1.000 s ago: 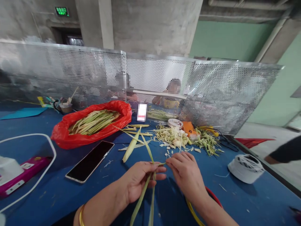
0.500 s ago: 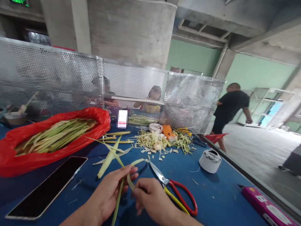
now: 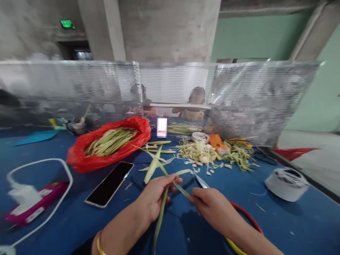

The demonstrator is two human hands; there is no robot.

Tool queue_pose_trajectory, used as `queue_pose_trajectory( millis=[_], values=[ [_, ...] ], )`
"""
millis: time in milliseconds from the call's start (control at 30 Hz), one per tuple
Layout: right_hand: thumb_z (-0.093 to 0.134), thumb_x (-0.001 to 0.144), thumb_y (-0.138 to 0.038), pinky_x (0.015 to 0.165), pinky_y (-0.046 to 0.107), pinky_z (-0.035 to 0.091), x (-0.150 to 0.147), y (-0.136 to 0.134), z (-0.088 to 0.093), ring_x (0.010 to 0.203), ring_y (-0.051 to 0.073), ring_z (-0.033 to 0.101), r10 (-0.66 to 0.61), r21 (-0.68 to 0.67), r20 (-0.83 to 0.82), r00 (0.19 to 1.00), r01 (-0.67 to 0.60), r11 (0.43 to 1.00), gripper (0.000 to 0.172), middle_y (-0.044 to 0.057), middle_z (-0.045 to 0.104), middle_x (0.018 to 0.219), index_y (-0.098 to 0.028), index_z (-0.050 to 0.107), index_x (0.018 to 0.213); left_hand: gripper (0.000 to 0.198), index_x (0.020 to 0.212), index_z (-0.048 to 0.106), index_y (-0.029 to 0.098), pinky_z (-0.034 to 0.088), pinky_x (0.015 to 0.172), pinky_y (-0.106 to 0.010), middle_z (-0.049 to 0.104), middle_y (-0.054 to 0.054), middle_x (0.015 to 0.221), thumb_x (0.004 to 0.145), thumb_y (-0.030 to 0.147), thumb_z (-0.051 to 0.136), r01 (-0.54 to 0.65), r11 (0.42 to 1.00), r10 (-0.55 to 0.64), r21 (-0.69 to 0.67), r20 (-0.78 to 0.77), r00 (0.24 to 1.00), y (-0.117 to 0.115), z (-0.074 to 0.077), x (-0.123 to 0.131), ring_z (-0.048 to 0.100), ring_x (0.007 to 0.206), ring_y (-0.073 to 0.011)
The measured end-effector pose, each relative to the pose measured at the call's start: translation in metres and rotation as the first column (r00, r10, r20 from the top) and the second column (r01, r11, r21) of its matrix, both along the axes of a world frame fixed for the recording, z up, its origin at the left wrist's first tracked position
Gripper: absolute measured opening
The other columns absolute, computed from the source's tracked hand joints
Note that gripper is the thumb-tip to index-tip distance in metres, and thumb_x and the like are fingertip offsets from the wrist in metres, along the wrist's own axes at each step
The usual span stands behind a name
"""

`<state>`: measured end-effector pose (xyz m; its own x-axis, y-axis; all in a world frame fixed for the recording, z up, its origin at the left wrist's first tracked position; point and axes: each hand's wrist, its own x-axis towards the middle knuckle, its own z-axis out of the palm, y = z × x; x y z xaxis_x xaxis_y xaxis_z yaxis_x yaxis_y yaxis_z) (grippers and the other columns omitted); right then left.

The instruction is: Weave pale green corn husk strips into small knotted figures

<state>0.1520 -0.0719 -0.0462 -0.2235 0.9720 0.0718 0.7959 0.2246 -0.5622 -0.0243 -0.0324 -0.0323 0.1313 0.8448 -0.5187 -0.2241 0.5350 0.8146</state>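
Observation:
Several long green-yellow leaf strips cross at my left hand, whose thumb and fingers pinch them together. One strip hangs down toward the table's front, and another reaches up and away to the left. My right hand grips the end of a strip that runs taut from the left fingers. Beneath my right forearm lies a pair of scissors with a red and a yellow handle, partly covered. A wide pale green leaf piece rests on the table just beyond my left hand.
A red plastic bag of leaf strips stands at left, a phone before it. Leaf scraps lie beyond my hands. A white roll is at right, a purple power bank with cable at left. A perforated partition closes the back.
My right hand has moved right, away from the left, stretching a strip between them. The view has turned left and levelled; the walking person is out of sight.

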Motion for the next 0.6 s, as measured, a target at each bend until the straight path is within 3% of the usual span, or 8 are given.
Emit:
queue_pose_trajectory(
  millis=[167,300,400,500,600],
  values=[
    [0.047,0.087,-0.016,0.046,0.023,0.026,0.003,0.000,-0.004,0.048,0.014,0.057,0.072,0.031,0.026,0.997,-0.073,0.997,0.029,-0.002,0.064,0.052,-0.022,0.059,0.061,0.018,0.088,0.073,0.012,0.031,0.037,-0.013,0.074,-0.007,0.100,0.080,0.027,0.070,0.040,0.998,-0.035,-0.041,0.118,0.992,0.000,-0.001,0.001,0.054,0.049,-0.0032],
    [0.051,0.083,-0.013,0.045,0.024,0.021,0.004,0.001,-0.005,0.044,0.013,0.050,0.087,0.141,0.167,0.982,-0.111,0.984,0.030,-0.003,0.057,0.049,-0.022,0.057,0.055,0.020,0.087,0.072,0.007,0.049,0.047,-0.015,0.075,-0.009,0.095,0.087,0.024,0.062,0.090,0.983,-0.047,-0.161,0.249,0.967,0.000,0.000,0.004,0.065,0.060,-0.0083],
    [0.054,0.083,-0.015,0.047,0.024,0.024,0.010,0.002,-0.001,0.050,0.014,0.054,0.063,0.142,0.215,0.975,-0.095,0.985,0.025,-0.002,0.061,0.055,-0.022,0.060,0.059,0.019,0.086,0.071,0.005,0.054,0.054,-0.017,0.075,-0.010,0.091,0.087,0.021,0.061,0.104,0.989,-0.071,-0.107,0.276,0.958,-0.001,0.000,0.006,0.070,0.071,-0.0127],
    [0.057,0.085,-0.025,0.049,0.024,0.030,0.018,0.001,0.008,0.053,0.015,0.054,0.004,0.181,0.136,0.991,-0.029,0.983,0.022,-0.001,0.061,0.059,-0.022,0.060,0.064,0.015,0.086,0.071,0.006,0.054,0.057,-0.017,0.075,-0.011,0.091,0.085,0.019,0.063,0.109,0.993,-0.099,-0.033,0.229,0.968,-0.005,-0.002,0.008,0.070,0.072,-0.0132],
    [0.051,0.091,-0.038,0.050,0.024,0.036,0.022,-0.001,0.017,0.053,0.014,0.050,-0.072,0.342,-0.082,0.994,0.096,0.935,0.032,-0.001,0.057,0.057,-0.021,0.059,0.065,0.016,0.084,0.071,0.006,0.052,0.055,-0.017,0.074,-0.012,0.088,0.084,0.019,0.062,0.176,0.984,-0.171,-0.004,0.198,0.965,-0.011,-0.005,0.013,0.069,0.066,-0.0117]
  ],
)
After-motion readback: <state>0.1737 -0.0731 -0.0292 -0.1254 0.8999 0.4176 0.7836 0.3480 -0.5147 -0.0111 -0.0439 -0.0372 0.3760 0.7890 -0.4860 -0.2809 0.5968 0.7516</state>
